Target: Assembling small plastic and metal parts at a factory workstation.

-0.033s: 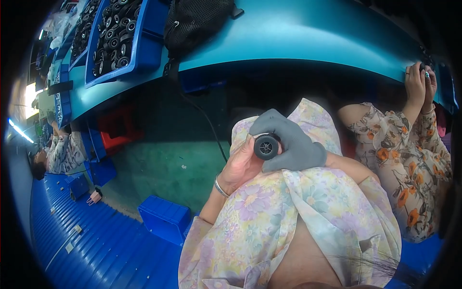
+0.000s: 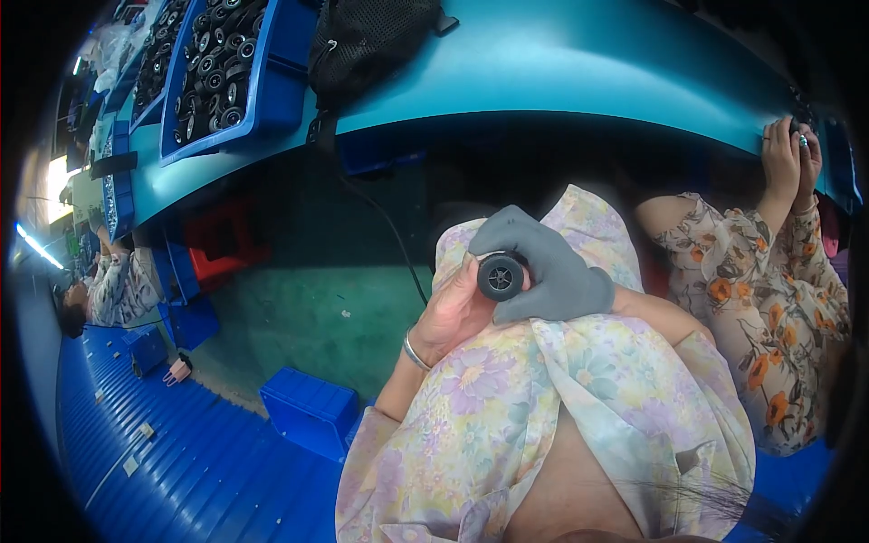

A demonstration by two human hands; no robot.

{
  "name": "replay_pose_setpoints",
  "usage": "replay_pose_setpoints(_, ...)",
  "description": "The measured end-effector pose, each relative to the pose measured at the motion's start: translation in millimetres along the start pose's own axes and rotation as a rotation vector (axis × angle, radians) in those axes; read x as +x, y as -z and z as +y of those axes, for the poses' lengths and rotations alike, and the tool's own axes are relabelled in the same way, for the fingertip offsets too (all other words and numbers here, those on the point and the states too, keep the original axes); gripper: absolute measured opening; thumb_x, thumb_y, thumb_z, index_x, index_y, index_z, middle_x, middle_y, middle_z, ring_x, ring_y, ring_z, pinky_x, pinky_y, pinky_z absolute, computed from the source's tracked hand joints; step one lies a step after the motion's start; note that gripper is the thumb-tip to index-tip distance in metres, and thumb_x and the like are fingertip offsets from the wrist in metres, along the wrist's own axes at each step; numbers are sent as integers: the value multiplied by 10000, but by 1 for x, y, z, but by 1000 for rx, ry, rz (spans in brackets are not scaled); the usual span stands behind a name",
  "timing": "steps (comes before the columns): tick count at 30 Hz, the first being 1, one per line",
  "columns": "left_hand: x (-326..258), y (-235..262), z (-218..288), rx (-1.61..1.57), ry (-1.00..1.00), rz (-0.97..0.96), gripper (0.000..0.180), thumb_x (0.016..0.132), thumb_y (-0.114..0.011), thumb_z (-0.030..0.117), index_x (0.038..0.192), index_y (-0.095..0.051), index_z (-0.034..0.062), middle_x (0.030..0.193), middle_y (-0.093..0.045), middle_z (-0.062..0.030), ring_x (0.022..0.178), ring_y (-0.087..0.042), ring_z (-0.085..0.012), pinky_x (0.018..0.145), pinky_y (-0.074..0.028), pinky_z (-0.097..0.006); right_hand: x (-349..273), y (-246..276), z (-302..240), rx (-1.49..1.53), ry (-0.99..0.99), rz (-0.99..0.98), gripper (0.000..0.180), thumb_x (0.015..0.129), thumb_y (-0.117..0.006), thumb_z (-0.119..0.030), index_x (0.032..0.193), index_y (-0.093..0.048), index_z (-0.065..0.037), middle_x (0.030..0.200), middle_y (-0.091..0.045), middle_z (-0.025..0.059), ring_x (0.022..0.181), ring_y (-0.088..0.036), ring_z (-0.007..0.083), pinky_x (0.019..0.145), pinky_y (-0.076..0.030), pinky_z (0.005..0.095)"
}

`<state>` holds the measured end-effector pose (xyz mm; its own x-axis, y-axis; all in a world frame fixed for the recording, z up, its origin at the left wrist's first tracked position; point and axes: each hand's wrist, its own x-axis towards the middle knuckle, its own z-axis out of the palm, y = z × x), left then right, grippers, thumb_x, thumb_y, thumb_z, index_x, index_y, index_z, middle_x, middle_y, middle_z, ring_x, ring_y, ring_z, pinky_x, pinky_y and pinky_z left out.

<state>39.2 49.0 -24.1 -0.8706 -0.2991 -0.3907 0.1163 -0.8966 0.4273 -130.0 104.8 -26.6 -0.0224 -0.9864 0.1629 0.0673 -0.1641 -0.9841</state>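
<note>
A small black toy wheel (image 2: 500, 277) with a spoked hub is held over my lap, its hub side facing up. My bare left hand (image 2: 452, 310), with a silver bangle on its wrist, is closed on the wheel's left side. From the right, my right hand (image 2: 549, 271) in a grey glove curls its fingers and thumb round the same wheel. Some of the left fingers are hidden behind the wheel and the glove.
A blue bin (image 2: 291, 100) full of black wheels stands on the teal table (image 2: 543, 68), beside a black mesh bag (image 2: 367, 45). At right sits a co-worker in a flowered garment (image 2: 751, 317). A blue crate (image 2: 312, 409) and red stool (image 2: 222, 242) are at left.
</note>
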Motion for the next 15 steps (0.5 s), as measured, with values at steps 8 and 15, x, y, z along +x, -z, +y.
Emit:
replay_pose_setpoints(8, 0, -12, 8, 112, -43, 197, 436, 1009, -366, 367, 1240, -461, 9, 1113, -575, -130, 1005, -565, -195, 909, -458, -331, -1, 1, 3, -143, 43, 45, 441, 622, -783, -80, 1019, -592, -103, 1007, -560, 51, 991, -503, 246, 858, -418, 361)
replay_pose_setpoints(15, 0, -7, 12, 625, -174, 235, 201, 977, -446, 228, 897, -498, 51, 784, -484, 35, 678, -383, -27, 594, -312, -196, 1, 3, 6, -170, 42, 38, 456, 626, -802, -95, 1026, -583, -112, 1003, -556, 47, 994, -484, 257, 857, -407, 361)
